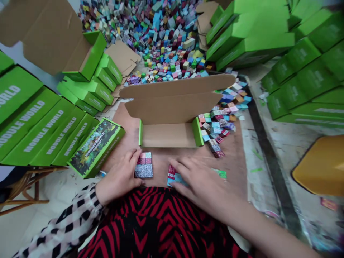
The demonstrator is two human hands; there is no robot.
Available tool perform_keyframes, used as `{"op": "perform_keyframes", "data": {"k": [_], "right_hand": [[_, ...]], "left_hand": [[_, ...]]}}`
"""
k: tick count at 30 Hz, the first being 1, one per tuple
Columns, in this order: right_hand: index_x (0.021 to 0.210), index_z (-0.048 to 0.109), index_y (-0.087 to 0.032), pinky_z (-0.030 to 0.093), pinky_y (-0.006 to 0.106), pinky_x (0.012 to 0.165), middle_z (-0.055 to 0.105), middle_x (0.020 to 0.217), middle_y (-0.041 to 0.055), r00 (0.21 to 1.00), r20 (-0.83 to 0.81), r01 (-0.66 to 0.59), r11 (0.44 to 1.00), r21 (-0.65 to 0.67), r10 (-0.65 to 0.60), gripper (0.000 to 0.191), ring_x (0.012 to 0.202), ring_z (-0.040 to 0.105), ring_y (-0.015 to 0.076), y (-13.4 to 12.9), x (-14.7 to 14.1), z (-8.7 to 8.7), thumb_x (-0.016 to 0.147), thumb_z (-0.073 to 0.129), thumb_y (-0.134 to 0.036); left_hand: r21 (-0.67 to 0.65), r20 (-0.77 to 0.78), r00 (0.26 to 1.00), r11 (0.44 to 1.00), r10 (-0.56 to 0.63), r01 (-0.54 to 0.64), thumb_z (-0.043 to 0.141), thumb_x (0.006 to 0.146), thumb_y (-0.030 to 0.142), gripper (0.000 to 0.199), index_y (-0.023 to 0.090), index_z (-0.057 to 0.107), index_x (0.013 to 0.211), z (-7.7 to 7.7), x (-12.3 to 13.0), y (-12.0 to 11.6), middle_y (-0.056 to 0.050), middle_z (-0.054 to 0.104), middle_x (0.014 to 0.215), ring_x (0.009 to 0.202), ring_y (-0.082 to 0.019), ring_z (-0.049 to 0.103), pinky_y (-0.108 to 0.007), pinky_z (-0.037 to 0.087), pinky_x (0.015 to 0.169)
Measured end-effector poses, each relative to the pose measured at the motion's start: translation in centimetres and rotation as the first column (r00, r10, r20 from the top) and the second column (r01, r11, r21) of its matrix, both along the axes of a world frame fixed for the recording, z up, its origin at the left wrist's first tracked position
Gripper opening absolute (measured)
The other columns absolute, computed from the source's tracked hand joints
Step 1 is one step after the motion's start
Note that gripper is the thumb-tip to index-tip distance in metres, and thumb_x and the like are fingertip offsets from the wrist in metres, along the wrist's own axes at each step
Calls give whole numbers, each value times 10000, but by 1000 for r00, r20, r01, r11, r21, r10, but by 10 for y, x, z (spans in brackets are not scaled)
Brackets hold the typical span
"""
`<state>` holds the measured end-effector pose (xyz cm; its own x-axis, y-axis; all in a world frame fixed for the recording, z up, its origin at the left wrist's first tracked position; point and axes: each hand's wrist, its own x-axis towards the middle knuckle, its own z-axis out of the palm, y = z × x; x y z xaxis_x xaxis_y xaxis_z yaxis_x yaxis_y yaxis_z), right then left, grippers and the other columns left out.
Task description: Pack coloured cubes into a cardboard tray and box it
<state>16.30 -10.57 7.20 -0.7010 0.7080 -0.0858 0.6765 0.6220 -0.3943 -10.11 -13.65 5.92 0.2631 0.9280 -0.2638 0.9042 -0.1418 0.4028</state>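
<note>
My left hand (119,177) curves round the left side of a small group of patterned cube blocks (144,165), fingers at its far edge and thumb at its near edge. The group shows pink, red and grey speckled faces. To the right, my right hand (199,177) grips another set of blocks, with a red TNT block (171,175) and light blue faces showing between thumb and fingers; the palm hides the rest. Green blocks (220,173) peek out behind that hand. Just beyond both hands stands an open cardboard box (168,134), its lid raised and nothing inside.
Loose blocks (215,129) lie right of the open box, and a large heap (161,36) fills the back. A closed green box (96,147) lies at left by stacked green boxes (40,125). More green boxes (309,79) and a yellow stool (319,165) are at right.
</note>
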Motion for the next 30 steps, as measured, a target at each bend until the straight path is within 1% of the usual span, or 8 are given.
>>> {"op": "perform_keyframes", "data": {"k": [5,9,14,17,19,22,25,30], "right_hand": [[1367,446,-40,507,422,782,618,1067,187,986,133,-92,995,-47,98,643,936,587,304,16,-66,-5,776,604,-237],[1333,458,-23,501,396,796,617,1078,191,985,129,-105,991,-85,115,703,936,591,290,20,-82,-8,696,653,-249],[1284,469,-22,473,397,857,599,1093,169,995,-28,-97,995,-14,96,664,977,566,283,18,-62,7,686,645,-252],[1267,467,-59,464,414,848,606,1072,162,997,-44,-54,994,93,58,620,967,566,288,33,-49,24,694,632,-229],[1244,473,-82,460,415,835,611,1070,157,1000,4,-25,989,146,24,586,960,572,290,52,-44,33,700,624,-238],[1139,518,-94,461,387,785,627,1027,146,997,70,15,990,143,-25,490,908,595,281,85,-41,34,690,617,-263],[1062,540,-119,461,352,725,647,997,133,995,93,41,997,72,-48,421,857,619,263,112,-40,24,689,610,-300],[1126,512,-119,478,328,714,638,1072,146,990,128,70,992,-107,-56,544,901,631,266,132,-42,-2,647,660,-332]], "left_hand": [[-32,86,995,999,44,-42,682,631,209,875,174,272,1403,-18,1,3,-137,383,1308,1232,-307,458,-476,403,1067],[-5,185,982,999,43,-43,640,588,137,799,172,338,1327,-19,-3,1,-117,402,1236,1189,-287,480,-465,416,1061],[24,234,972,999,-27,22,609,662,134,787,220,277,1371,15,6,4,-105,390,1258,1204,-261,465,-444,400,1079],[100,218,971,992,-98,77,611,677,154,783,205,276,1383,36,15,29,-108,371,1282,1233,-260,432,-416,397,1080],[169,194,965,975,-178,146,611,674,173,759,166,301,1366,42,20,56,-121,379,1247,1221,-272,428,-433,390,1077],[197,145,960,958,-239,209,662,603,205,735,132,393,1283,35,29,102,-111,420,1137,1101,-276,488,-453,441,1007],[161,103,964,961,-244,226,698,559,226,705,97,460,1210,19,38,135,-109,438,1087,1041,-278,515,-444,466,964],[79,18,973,971,-230,228,694,574,190,706,112,455,1233,-4,44,149,-123,415,1186,1097,-278,533,-403,465,973]]}}
